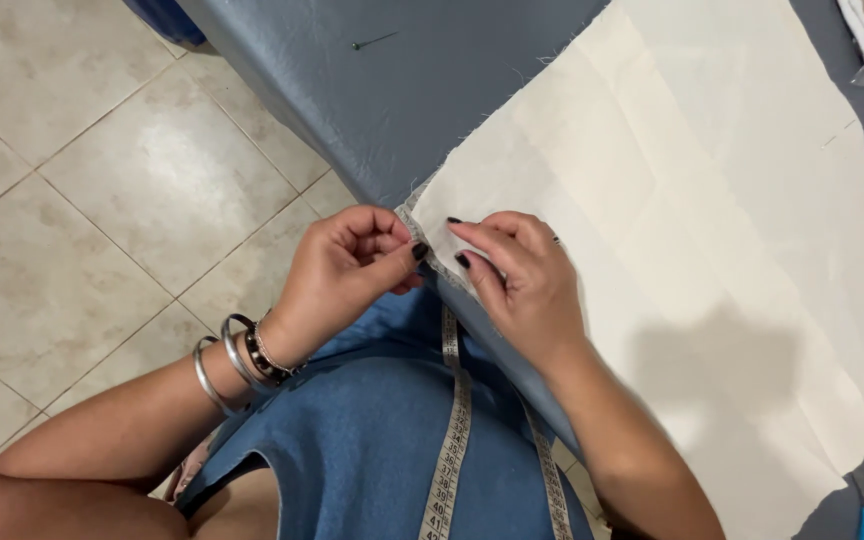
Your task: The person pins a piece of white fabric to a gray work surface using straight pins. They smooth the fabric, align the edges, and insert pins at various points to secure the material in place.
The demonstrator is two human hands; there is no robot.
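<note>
pin (374, 41) on bare blue table (372, 90)

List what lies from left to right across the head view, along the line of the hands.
Tiled floor → bangles on the wrist → left hand pinching the fabric's edge → right hand pressing on it → cream fabric spread over the blue-grey table.
</note>
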